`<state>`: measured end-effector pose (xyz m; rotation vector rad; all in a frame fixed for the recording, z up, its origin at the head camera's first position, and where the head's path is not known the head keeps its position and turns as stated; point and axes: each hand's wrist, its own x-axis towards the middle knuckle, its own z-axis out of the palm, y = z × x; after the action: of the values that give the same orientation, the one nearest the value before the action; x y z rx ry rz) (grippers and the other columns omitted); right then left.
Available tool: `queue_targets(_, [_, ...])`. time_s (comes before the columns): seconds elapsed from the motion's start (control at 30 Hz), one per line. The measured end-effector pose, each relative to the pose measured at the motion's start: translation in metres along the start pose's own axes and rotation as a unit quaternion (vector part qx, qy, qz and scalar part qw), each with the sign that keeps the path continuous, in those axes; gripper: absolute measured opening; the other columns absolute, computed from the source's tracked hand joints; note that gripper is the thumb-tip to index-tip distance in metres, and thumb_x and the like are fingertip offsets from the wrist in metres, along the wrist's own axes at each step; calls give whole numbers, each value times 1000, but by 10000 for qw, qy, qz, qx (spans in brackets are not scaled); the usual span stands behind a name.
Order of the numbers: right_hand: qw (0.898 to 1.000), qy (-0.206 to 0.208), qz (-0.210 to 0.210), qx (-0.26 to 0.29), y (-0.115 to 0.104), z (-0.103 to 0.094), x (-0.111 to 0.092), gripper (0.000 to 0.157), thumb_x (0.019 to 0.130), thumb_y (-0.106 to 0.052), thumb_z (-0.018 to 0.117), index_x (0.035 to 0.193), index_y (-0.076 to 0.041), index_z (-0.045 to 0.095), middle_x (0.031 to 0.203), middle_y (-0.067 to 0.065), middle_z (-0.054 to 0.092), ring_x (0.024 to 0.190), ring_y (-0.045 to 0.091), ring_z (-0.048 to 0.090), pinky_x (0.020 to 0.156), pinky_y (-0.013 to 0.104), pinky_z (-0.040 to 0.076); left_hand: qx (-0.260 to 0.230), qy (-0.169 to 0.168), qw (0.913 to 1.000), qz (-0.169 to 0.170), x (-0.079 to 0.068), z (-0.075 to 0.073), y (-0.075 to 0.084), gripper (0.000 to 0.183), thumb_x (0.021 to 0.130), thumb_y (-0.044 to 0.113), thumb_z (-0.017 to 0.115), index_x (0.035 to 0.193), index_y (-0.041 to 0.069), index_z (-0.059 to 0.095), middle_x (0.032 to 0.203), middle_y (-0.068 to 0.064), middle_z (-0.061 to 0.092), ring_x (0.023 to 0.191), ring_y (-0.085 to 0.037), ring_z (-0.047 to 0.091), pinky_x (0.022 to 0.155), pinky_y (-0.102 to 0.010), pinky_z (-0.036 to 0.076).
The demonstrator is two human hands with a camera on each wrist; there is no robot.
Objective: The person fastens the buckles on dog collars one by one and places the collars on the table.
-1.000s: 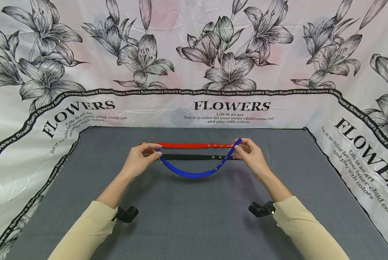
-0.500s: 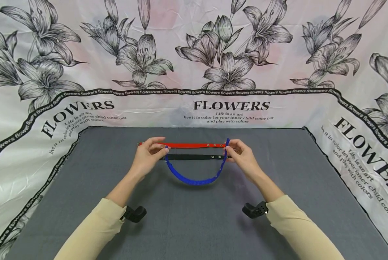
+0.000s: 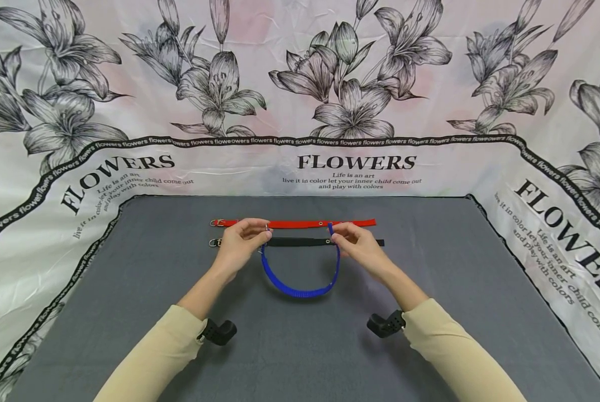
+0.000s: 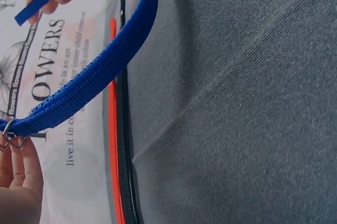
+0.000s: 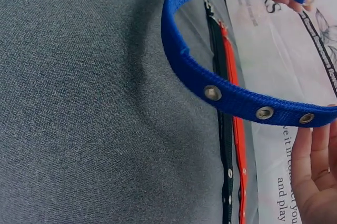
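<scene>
A blue collar [image 3: 300,293] hangs in a deep U between the two hands, raised over the grey cloth. My left hand [image 3: 239,243] pinches its buckle end, where a metal ring [image 4: 7,129] shows in the left wrist view. With thumb and fingers, my right hand [image 3: 362,245] pinches the other end, the one with metal eyelets [image 5: 264,113]. Behind them a red collar [image 3: 300,224] and a black collar [image 3: 300,242] lie stretched out side by side, buckles to the left. The hands overlap parts of both in the head view.
Grey cloth [image 3: 300,346] covers the table. A white sheet with flower prints and lettering [image 3: 357,162] rises at the back and sides. Each wrist wears a black camera mount [image 3: 219,332] at the cuff of a beige sleeve [image 3: 149,357].
Both hands have come closer together, so the blue collar's sag has deepened from a shallow curve to a U. More of the red and black collars' ends shows now.
</scene>
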<state>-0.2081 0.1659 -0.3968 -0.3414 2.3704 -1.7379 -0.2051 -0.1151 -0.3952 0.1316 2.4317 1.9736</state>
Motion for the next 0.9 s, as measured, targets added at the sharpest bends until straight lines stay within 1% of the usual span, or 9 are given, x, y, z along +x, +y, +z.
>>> queue_targets(0.07, [9998,-125,-28,-127,1,2,1,33,92,-24,58,119,-6,56,110,18,58,95,27,56,82,49,50,47,-62,10000,27,0,3,0,31,82,26,70,110,15,65,103,-4,65,95,-14,63,81,-25,50])
queue_targets(0.17, [9990,-332,-84,-285,2,4,2,31,91,-25,59,118,-8,57,106,16,59,94,33,54,80,48,50,72,-117,9999,51,0,7,-1,31,83,24,69,112,14,65,105,-4,64,95,-14,62,80,-26,50])
queue_targets(0.37, [9964,-477,-89,-699,0,12,2,37,90,-29,59,120,-8,58,104,14,60,81,21,54,76,47,49,80,-283,9996,-19,0,16,-3,28,84,23,69,111,15,67,104,-4,63,94,-15,61,78,-26,49])
queue_targets(0.43, [9961,-452,-58,-753,-1,14,2,34,90,-28,60,118,-9,59,102,15,61,78,20,53,74,46,49,95,-357,9993,-26,-1,19,-4,28,84,24,68,111,16,67,103,-4,62,93,-15,61,77,-26,49])
queue_targets(0.6, [9955,-397,-71,-857,-2,20,3,27,90,-26,61,111,-8,60,95,12,61,72,21,52,68,39,48,-65,-468,9989,-60,-1,27,-2,26,85,21,68,109,12,65,98,-6,63,84,-27,63,68,-27,48])
queue_targets(0.67, [9949,-423,-73,-914,-3,21,4,28,90,-27,61,110,-8,60,94,8,62,76,22,54,69,37,48,-154,-525,9984,-139,-1,29,-1,24,85,20,68,107,11,65,94,-6,63,81,-33,63,65,-27,48])
queue_targets(0.73, [9944,-480,-94,-940,-4,22,4,28,90,-28,61,110,-9,61,96,6,63,83,25,56,72,36,48,-226,-596,9977,-242,0,32,-1,23,85,20,68,105,10,65,93,-7,64,80,-37,61,66,-31,50])
queue_targets(0.8, [9941,-533,-113,-942,-4,23,4,28,89,-30,61,110,-11,62,100,7,64,90,28,57,74,34,48,-258,-671,9968,-339,1,34,0,24,85,22,68,104,9,65,92,-8,64,79,-38,61,68,-35,51])
queue_targets(0.9, [9936,-594,-169,-943,-5,25,5,26,89,-33,61,108,-15,62,105,12,63,96,33,57,77,34,47,-376,-763,9955,-424,1,37,0,25,85,23,68,104,7,66,95,-12,64,78,-34,60,73,-43,52])
